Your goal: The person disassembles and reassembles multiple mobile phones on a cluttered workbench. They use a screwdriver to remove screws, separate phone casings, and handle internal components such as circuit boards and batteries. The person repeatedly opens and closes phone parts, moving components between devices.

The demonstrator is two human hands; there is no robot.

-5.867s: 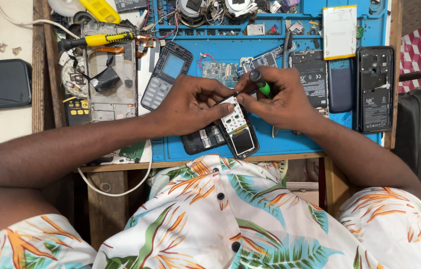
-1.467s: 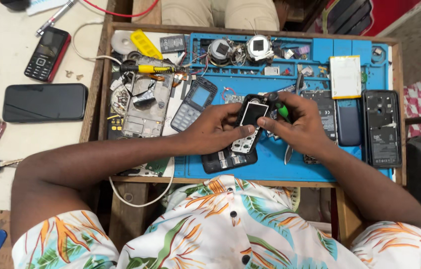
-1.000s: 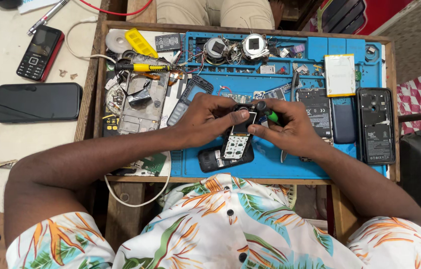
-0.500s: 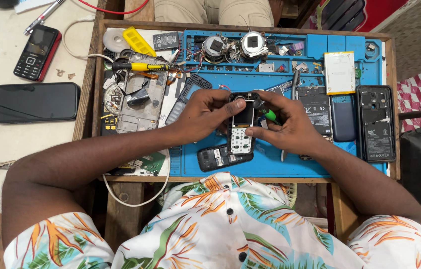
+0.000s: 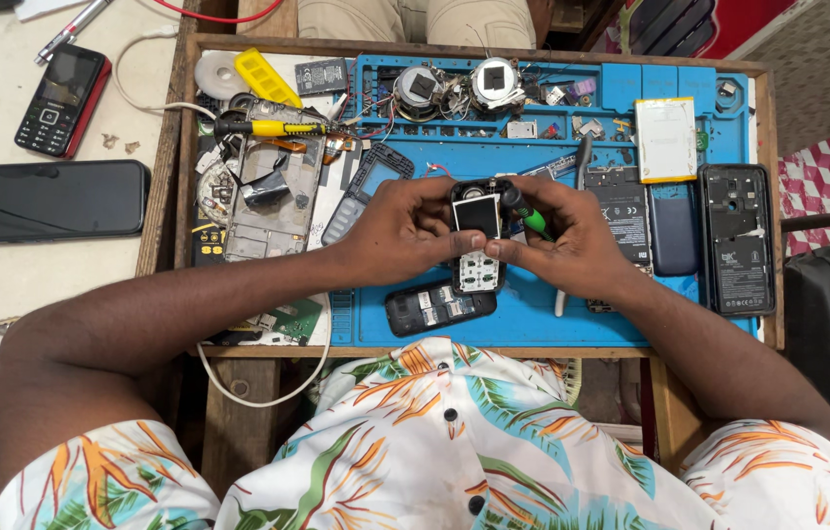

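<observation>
Hands [image 5: 493, 236] hide phone board [image 5: 477, 240] edges; green screwdriver [image 5: 531, 218] tip probably behind.

Both hands [image 5: 405, 231] [image 5: 567, 240] around an opened keypad phone [image 5: 477, 240] — over blue mat [image 5: 533, 314]

White short-sleeved shirt, orange-green leaf print, dark buttons

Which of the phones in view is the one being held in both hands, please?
The opened keypad phone at the centre of the blue mat, gripped between left hand and right hand. The others lie flat, untouched.
</observation>
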